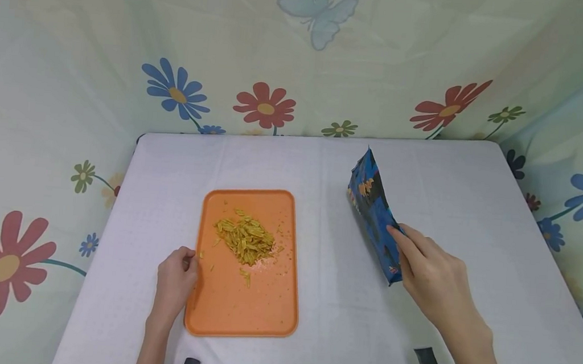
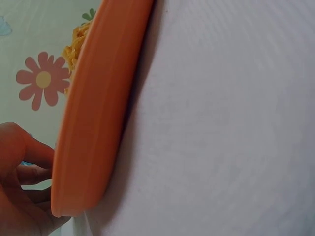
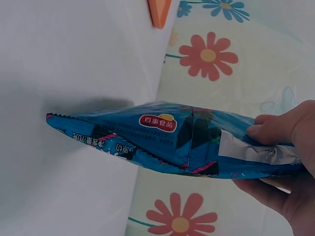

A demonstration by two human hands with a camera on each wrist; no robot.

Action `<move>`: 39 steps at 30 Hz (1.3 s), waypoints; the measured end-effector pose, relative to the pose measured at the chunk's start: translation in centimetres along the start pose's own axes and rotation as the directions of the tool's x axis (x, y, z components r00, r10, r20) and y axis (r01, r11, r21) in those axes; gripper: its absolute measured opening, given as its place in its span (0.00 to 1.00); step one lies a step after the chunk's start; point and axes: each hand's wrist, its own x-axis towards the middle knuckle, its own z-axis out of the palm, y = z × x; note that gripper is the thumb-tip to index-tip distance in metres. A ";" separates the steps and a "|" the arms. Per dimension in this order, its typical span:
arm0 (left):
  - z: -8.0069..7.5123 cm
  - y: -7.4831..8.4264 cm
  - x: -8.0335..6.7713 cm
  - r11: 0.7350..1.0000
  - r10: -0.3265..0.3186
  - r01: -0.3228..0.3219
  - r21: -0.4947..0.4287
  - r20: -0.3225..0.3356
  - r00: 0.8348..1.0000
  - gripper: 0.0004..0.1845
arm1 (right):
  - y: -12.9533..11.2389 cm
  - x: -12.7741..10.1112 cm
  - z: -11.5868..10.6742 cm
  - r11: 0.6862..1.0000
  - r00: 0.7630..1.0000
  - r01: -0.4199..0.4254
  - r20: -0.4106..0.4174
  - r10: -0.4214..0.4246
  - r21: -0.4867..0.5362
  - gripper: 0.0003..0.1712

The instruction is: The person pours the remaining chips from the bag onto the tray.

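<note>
- A blue snack bag (image 1: 373,213) is being held up off the white table (image 1: 412,340), well to the right of the orange tray (image 1: 240,309), with its open end tilted up and away from the person.
- The bag's lower end is being pinched by the right hand (image 1: 430,276), with the thumb on one face and the fingers on the other, as the right wrist view is showing.
- A pile of yellow snack strips (image 1: 246,240) is lying on the tray's far half, with crumbs scattered around it.
- The tray's left rim is being touched by the left hand (image 1: 176,278), its fingers curled at the edge; whether the rim is being gripped or only steadied cannot be told.
- To be handled well, the bag is probably best kept mouth-up so that any remaining pieces are not being spilled onto the table beside the tray.
- The tray is best being held flat and still, since the loose crumbs are likely to slide.
</note>
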 end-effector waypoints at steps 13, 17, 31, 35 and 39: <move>0.0 0.0 -0.1 1.000 -0.001 0.001 -0.005 0.002 1.000 0.08 | -1.2 0.3 1.1 0.999 1.000 0.022 0.019 -0.023 0.024 0.17; 0.1 -0.1 0.0 1.000 0.000 0.000 -0.007 0.003 1.000 0.08 | -1.6 0.4 1.4 1.000 0.999 0.015 0.034 -0.016 0.023 0.26; 0.2 -0.1 0.0 1.000 0.008 -0.008 -0.002 -0.007 1.000 0.08 | -3.2 1.0 2.8 0.998 0.996 0.053 0.076 -0.055 0.026 0.25; 0.2 0.0 0.0 1.000 0.004 -0.004 0.000 -0.009 1.000 0.08 | -3.7 1.1 3.2 0.998 0.993 0.054 0.100 -0.057 0.026 0.23; 0.2 0.0 0.0 1.000 -0.002 0.002 0.000 -0.012 1.000 0.08 | -4.3 1.2 3.5 0.998 0.989 0.058 0.136 -0.061 0.025 0.22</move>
